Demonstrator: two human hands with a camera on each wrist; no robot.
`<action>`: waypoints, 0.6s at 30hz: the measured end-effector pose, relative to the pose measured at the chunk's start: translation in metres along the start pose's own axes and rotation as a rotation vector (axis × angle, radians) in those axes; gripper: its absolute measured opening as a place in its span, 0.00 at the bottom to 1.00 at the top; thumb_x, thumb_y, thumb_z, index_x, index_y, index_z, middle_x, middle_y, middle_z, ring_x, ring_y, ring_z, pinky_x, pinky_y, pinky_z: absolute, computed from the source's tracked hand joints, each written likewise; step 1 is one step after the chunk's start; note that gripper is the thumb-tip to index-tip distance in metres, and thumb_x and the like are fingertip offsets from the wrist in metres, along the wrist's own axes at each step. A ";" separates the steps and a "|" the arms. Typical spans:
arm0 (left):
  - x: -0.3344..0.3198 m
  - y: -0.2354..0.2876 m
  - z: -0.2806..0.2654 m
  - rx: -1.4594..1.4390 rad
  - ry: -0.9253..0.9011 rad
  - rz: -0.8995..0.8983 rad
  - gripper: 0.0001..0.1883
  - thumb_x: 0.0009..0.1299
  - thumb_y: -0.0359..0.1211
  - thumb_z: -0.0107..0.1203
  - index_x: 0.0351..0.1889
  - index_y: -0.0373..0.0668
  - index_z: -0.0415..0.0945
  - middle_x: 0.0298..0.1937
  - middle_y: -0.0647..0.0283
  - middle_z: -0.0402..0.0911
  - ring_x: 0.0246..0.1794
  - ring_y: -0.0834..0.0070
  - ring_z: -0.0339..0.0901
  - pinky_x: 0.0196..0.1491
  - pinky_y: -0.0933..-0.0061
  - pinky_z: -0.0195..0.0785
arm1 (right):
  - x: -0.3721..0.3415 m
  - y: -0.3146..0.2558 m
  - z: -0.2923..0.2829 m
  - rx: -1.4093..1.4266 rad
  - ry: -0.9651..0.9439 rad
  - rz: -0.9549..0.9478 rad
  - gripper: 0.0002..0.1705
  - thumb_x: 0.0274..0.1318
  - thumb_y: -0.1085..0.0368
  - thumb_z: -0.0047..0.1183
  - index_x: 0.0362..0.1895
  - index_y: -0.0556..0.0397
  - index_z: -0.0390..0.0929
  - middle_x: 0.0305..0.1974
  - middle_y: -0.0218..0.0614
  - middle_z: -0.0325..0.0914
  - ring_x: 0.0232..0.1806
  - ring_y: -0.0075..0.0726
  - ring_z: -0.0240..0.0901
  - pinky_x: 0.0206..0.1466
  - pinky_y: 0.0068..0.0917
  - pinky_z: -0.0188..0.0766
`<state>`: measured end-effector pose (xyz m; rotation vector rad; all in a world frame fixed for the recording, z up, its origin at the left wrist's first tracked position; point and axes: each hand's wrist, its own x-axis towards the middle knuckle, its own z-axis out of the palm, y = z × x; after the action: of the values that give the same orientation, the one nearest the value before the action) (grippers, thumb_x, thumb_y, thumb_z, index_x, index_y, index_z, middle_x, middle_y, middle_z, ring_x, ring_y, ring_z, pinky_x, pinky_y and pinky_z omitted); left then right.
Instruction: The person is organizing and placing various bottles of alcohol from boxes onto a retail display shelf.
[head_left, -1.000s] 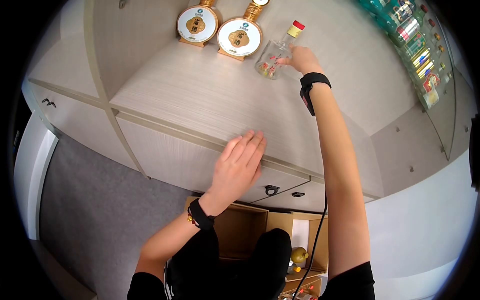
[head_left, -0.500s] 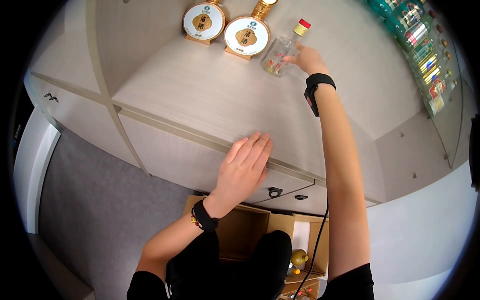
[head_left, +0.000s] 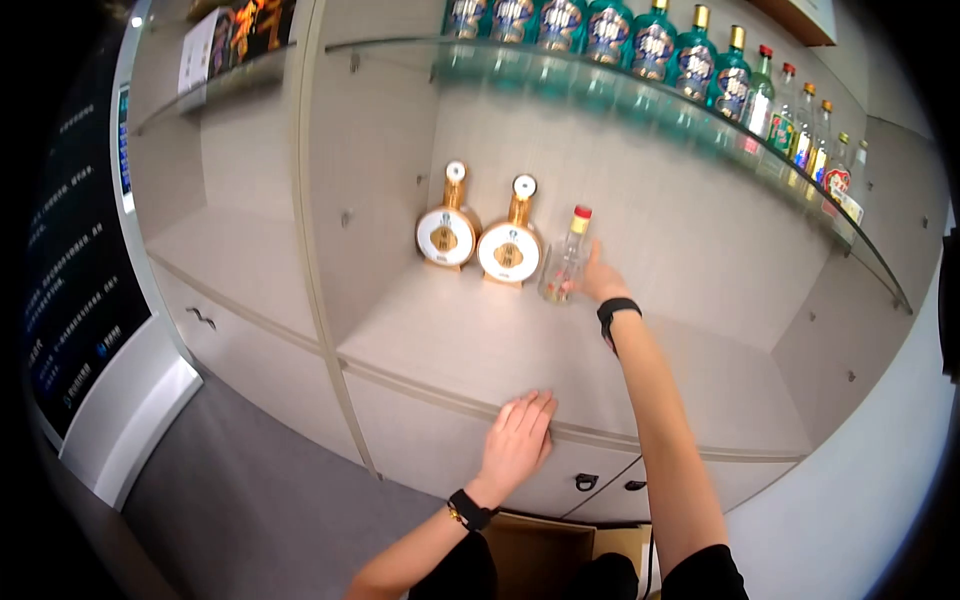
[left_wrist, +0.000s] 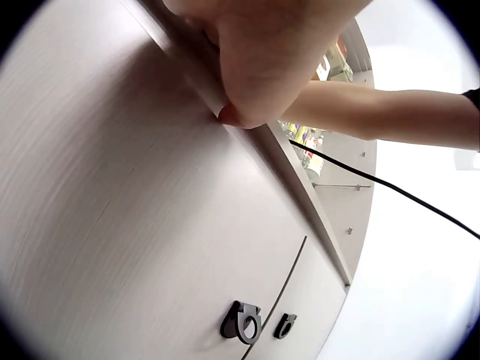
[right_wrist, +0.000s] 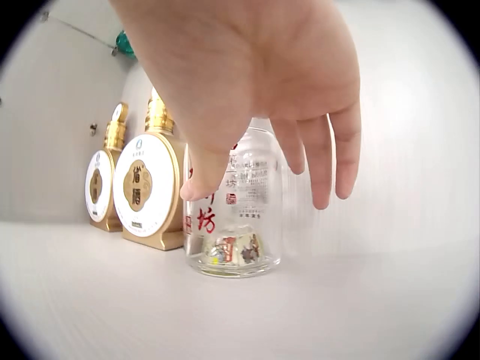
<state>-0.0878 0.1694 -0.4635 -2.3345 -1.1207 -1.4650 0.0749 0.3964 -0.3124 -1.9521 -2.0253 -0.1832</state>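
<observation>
A clear glass bottle with a red cap stands upright on the cabinet shelf, just right of two round white-and-gold bottles. My right hand is at its right side. In the right wrist view the thumb of that hand lies against the front of the clear bottle, while the other fingers extend down beside it, fairly straight and apart from it. My left hand rests on the shelf's front edge, fingers extended and together; its palm side shows in the left wrist view.
Above runs a glass shelf lined with teal bottles and several clear ones. Cupboard doors with black ring handles lie below, over a cardboard box. A black cable crosses the left wrist view.
The head view has tilted up, bringing the glass shelf and its bottles into fuller view. My right hand remains at the clear bottle and my left hand at the shelf edge.
</observation>
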 end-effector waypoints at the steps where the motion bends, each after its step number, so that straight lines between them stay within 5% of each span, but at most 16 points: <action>1: 0.002 0.000 -0.002 0.007 -0.003 0.014 0.25 0.53 0.27 0.53 0.52 0.37 0.67 0.55 0.58 0.69 0.58 0.63 0.64 0.61 0.59 0.54 | -0.010 -0.001 -0.004 0.027 -0.009 0.023 0.68 0.35 0.45 0.67 0.68 0.56 0.31 0.47 0.54 0.73 0.48 0.53 0.72 0.50 0.40 0.69; 4: -0.001 0.005 -0.001 0.001 0.007 -0.008 0.24 0.53 0.25 0.52 0.51 0.36 0.67 0.54 0.57 0.70 0.57 0.62 0.65 0.60 0.59 0.54 | -0.031 0.007 -0.011 0.054 0.076 -0.050 0.66 0.39 0.45 0.64 0.68 0.59 0.29 0.53 0.53 0.69 0.49 0.51 0.71 0.48 0.37 0.70; 9: 0.005 0.012 -0.007 -0.012 0.035 -0.047 0.21 0.52 0.21 0.47 0.48 0.35 0.68 0.51 0.55 0.71 0.56 0.60 0.66 0.59 0.58 0.54 | -0.118 0.012 -0.036 0.113 0.203 -0.462 0.51 0.47 0.55 0.60 0.68 0.58 0.40 0.56 0.54 0.65 0.48 0.51 0.71 0.51 0.37 0.69; 11: 0.005 0.013 -0.006 -0.008 0.061 -0.056 0.22 0.51 0.21 0.47 0.47 0.36 0.69 0.51 0.56 0.72 0.56 0.61 0.66 0.59 0.58 0.53 | -0.192 0.016 -0.051 0.497 0.132 -0.550 0.43 0.50 0.63 0.56 0.67 0.53 0.46 0.53 0.49 0.69 0.46 0.46 0.73 0.51 0.35 0.69; 14: 0.004 0.011 -0.003 0.007 0.085 -0.045 0.21 0.51 0.21 0.47 0.47 0.37 0.70 0.51 0.58 0.73 0.55 0.62 0.67 0.59 0.59 0.53 | -0.313 0.039 -0.066 0.853 -0.060 -0.438 0.28 0.53 0.71 0.51 0.61 0.53 0.63 0.42 0.36 0.78 0.40 0.28 0.75 0.48 0.27 0.70; 18: 0.003 0.009 0.003 0.067 0.109 -0.024 0.20 0.51 0.22 0.46 0.45 0.38 0.71 0.51 0.58 0.73 0.55 0.63 0.67 0.58 0.61 0.54 | -0.441 0.111 -0.038 1.105 -0.114 0.133 0.17 0.55 0.73 0.48 0.51 0.59 0.73 0.34 0.39 0.80 0.37 0.28 0.77 0.45 0.24 0.71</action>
<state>-0.0789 0.1659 -0.4601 -2.1760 -1.1541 -1.5181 0.1959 -0.0272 -0.4305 -1.3370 -1.4772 0.8975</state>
